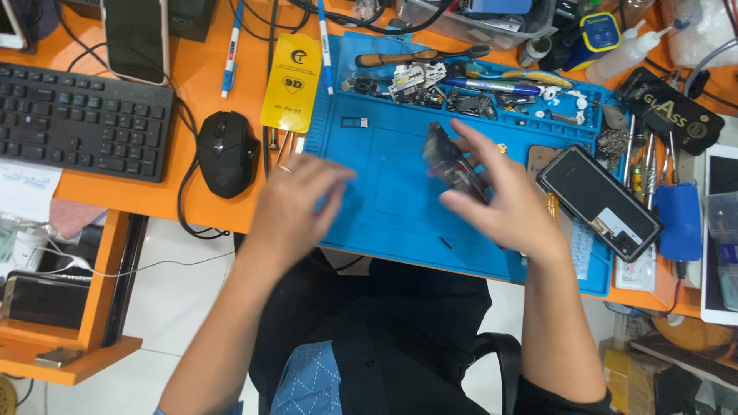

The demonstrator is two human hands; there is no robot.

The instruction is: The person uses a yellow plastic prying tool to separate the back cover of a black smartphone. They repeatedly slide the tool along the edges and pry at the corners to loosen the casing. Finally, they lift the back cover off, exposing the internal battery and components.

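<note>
My right hand holds a small dark phone part above the blue repair mat; the part is blurred by motion. My left hand hovers over the mat's left edge, fingers apart and blurred, a ring on one finger, nothing in it. A black phone lies tilted on the mat just right of my right hand. Small parts and screws fill the mat's upper tray.
A black mouse and black keyboard sit at left on the orange desk. A yellow flat package, pens, a screwdriver, bottles and tools crowd the back and right. A white tablet lies at far right.
</note>
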